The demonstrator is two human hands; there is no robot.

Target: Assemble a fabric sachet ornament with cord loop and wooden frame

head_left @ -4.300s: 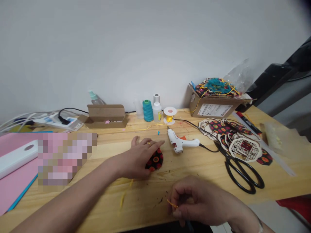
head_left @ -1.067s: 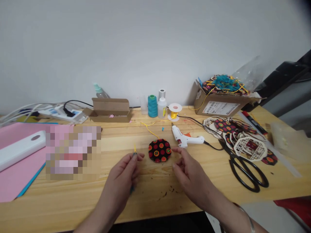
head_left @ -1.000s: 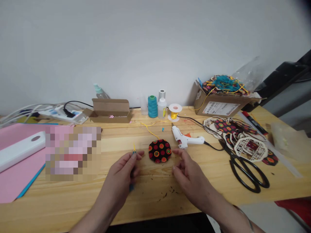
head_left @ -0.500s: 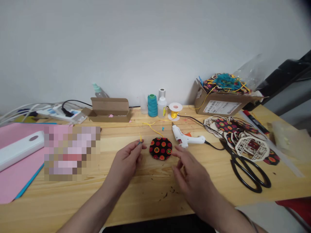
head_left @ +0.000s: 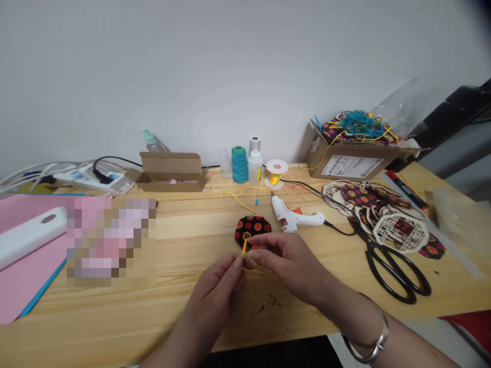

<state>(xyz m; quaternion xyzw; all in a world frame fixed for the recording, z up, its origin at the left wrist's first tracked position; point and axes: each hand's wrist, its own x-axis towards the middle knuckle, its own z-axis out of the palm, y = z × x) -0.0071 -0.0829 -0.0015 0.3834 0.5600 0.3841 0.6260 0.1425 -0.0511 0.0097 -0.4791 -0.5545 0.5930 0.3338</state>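
My left hand (head_left: 226, 281) is closed in a pinch on the lower end of a short yellow cord (head_left: 244, 249), which stands up from the fingertips. The fingers of my right hand (head_left: 291, 260) are bent round to the same cord, index fingertip by its top and thumb lower down. Just behind the fingers, a black fabric disc (head_left: 241, 225) with red and orange flower patterns lies on the wooden table, its lower part covered by the hands. A longer yellow cord (head_left: 247, 205) runs from the disc's top edge. A silver bracelet (head_left: 370, 352) circles my right wrist.
Right of the disc lies a white glue gun (head_left: 301, 220). Farther right are black-handled scissors (head_left: 399, 276), lattice cut-outs (head_left: 401, 232) and a full cardboard box (head_left: 345, 161). Along the wall stand a teal thread cone (head_left: 240, 166), a white bottle (head_left: 254, 168) and a yellow cord spool (head_left: 276, 166).
My left hand has moved right and nearer with the short cord, now in front of the disc. My right hand has swung left from beside the disc to meet the cord.
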